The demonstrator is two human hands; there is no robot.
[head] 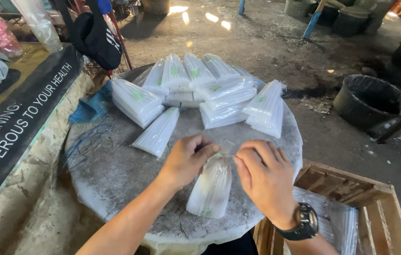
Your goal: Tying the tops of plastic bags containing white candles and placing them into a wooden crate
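Head camera is looking down at a round stone bench (115,174). Both hands, left hand (188,158) and right hand (264,177), are pinching the top of a clear bag of white sticks (211,186) lying at the bench's near edge. More filled bags (200,92) are lying piled behind.

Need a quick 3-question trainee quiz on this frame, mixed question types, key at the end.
1. True or false: both hands are at the top end of one clear packet of white sticks.
2. Which wrist wears the black watch? A) left B) right
3. Fill in: the finished packets are piled at the far side of the round ____ table.

Key:
1. True: the left hand and right hand pinch its neck.
2. B
3. Stone. A wooden crate with more packets stands to the right.
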